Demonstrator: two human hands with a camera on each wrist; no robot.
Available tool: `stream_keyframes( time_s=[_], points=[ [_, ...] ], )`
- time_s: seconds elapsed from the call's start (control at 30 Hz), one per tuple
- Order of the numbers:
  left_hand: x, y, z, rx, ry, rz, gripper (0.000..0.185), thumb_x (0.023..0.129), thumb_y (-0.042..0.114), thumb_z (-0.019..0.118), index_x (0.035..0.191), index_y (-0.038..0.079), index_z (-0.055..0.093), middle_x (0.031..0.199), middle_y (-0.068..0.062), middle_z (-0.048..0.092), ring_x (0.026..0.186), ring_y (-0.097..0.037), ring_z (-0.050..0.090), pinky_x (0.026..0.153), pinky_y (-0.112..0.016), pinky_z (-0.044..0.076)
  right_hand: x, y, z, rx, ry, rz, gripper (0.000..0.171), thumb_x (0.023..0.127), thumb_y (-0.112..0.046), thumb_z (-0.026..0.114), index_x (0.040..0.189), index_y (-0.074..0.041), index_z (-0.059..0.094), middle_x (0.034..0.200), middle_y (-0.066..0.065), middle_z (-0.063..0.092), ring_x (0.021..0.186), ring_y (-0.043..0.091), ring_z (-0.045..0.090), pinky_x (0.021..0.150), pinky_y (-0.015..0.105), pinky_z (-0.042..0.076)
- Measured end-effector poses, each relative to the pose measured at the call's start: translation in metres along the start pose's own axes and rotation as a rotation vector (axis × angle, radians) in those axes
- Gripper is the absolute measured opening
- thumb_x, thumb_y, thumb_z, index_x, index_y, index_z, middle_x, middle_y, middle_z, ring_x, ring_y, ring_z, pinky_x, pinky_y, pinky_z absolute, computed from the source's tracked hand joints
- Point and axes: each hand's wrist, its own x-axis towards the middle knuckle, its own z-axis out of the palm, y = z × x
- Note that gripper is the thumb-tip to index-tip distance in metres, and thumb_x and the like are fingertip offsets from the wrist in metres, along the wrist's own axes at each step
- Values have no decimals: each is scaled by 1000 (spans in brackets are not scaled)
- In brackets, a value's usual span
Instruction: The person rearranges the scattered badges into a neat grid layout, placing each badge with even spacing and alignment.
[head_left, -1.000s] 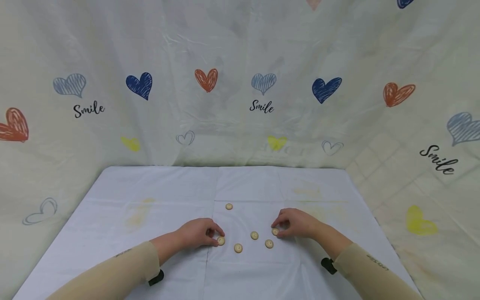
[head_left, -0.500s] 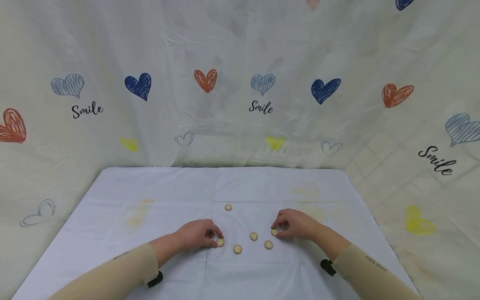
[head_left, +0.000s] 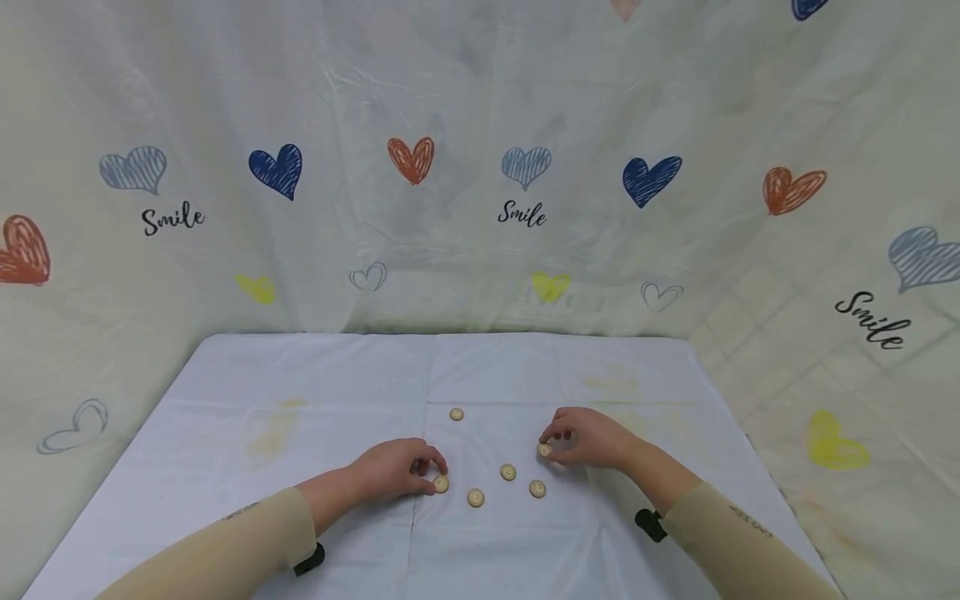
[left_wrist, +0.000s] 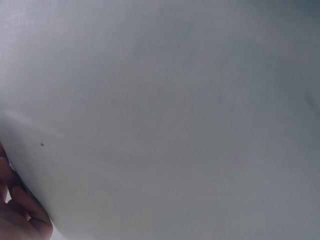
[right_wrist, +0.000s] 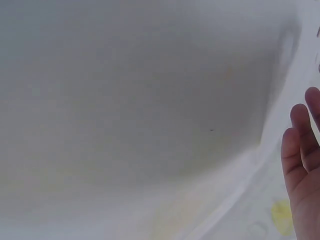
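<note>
My left hand [head_left: 396,467] is at the left of the group, thumb and index finger pinching a round beige button [head_left: 441,483]. To the right, my right hand [head_left: 588,437] holds another beige button [head_left: 544,449] between thumb and fingertips. Two more buttons, one nearer the middle [head_left: 507,472] and one at its lower right [head_left: 537,489], lie flat between the hands. Part of my left hand [left_wrist: 22,212] fills the lower left corner of the left wrist view. Fingers of my right hand [right_wrist: 302,155] show at the right edge of the right wrist view; neither wrist view shows a button.
Another button [head_left: 476,497] lies right of my left hand, and a further button [head_left: 457,414] sits higher up the cloth. A white cloth [head_left: 337,375] with creases and faint yellow stains covers the table. Behind it hangs a curtain [head_left: 457,250] printed with hearts.
My right hand has moved slightly away from me and to the left, and its button has moved with it. My left hand keeps its pinch in place.
</note>
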Motion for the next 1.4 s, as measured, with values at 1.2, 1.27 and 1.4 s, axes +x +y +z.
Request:
stream_keyframes(
  time_s=[1.2, 1.27, 1.4],
  points=[
    [2, 0, -4, 7, -34, -11, 16, 84, 32, 79, 99, 35, 74, 79, 13, 52, 72, -4, 49, 67, -25, 41, 89, -18, 4, 70, 27, 115, 12, 85, -26, 77, 96, -21, 76, 80, -6, 58, 76, 12, 52, 74, 33, 44],
    [2, 1, -4, 3, -34, -14, 16, 84, 32, 79, 99, 34, 74, 79, 13, 52, 72, -5, 49, 67, -26, 41, 94, -14, 7, 60, 18, 112, 11, 85, -27, 78, 95, -22, 76, 79, -7, 57, 75, 12, 51, 74, 33, 43],
    [1, 2, -4, 5, -28, -15, 16, 84, 31, 80, 99, 34, 74, 79, 13, 52, 72, -5, 48, 67, -25, 41, 102, -9, 13, 18, -1, 124, 9, 85, -29, 78, 94, -26, 76, 77, -8, 56, 74, 10, 51, 73, 31, 43]
  ],
)
